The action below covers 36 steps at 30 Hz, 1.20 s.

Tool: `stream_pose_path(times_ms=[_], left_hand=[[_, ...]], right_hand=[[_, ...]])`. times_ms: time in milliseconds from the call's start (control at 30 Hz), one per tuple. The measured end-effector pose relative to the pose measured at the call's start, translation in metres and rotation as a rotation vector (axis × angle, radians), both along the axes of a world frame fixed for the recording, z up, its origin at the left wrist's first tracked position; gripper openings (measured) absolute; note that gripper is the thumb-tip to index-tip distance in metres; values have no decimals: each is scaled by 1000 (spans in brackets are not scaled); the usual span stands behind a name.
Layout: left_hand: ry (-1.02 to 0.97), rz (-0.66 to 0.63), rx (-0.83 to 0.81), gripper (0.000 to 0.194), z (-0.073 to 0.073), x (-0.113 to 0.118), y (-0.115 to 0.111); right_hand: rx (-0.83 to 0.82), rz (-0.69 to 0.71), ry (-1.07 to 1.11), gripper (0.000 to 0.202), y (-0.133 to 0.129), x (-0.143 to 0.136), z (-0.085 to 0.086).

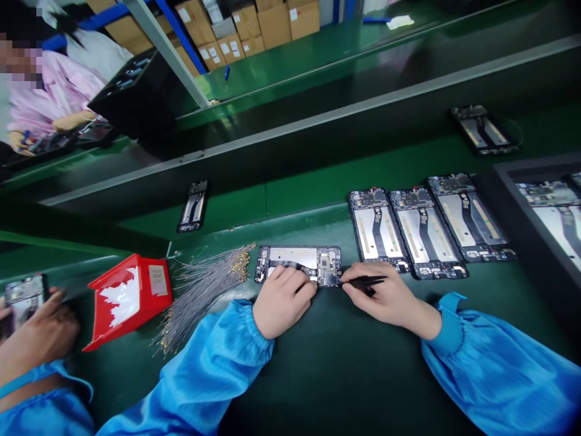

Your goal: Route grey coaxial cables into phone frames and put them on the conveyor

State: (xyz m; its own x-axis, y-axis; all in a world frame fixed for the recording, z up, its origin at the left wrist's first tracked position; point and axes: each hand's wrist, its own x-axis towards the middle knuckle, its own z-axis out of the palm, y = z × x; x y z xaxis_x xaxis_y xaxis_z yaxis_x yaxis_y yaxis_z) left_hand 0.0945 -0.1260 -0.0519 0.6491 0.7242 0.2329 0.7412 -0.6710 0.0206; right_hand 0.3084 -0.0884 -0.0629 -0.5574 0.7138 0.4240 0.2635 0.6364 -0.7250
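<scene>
An opened smartphone lies sideways on the green bench, its circuit board at the right end and a bright metal plate with a dark flex cable in the middle. My left hand is closed over its near edge with curled fingers, holding it against the bench. My right hand grips black tweezers. Their tip is at the phone's near right corner, by the board; what it touches is too small to make out. Left of the phone lies a bundle of thin grey cables with gold-coloured ends.
Several opened phones lie in a row at right, beside a black tray holding more. Single phones lie farther back at left and right. A red bin stands left, near a co-worker's hand. Another person sits across.
</scene>
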Motion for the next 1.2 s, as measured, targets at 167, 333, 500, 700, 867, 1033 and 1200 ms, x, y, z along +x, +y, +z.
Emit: stream_pose_path(times_ms=[167, 333, 500, 700, 867, 1033, 1200], left_hand=[[8, 1, -3, 16, 0, 0, 0], [0, 2, 5, 17, 2, 0, 0], [3, 3, 13, 17, 3, 1, 0], [1, -5, 16, 16, 2, 1, 0], [19, -7, 6, 16, 2, 1, 0], [11, -2, 20, 17, 3, 1, 0], [12, -4, 7, 16, 3, 0, 0]], right_hand=[[-1, 7, 1, 4, 0, 0, 0], [-4, 4, -1, 4, 1, 0, 2], [-9, -2, 2, 4, 1, -1, 3], [-7, 2, 4, 4, 0, 0, 2], [-6, -4, -6, 5, 1, 0, 3], [-11, 14, -15, 5, 1, 0, 0], [61, 69, -70, 7, -3, 1, -3]])
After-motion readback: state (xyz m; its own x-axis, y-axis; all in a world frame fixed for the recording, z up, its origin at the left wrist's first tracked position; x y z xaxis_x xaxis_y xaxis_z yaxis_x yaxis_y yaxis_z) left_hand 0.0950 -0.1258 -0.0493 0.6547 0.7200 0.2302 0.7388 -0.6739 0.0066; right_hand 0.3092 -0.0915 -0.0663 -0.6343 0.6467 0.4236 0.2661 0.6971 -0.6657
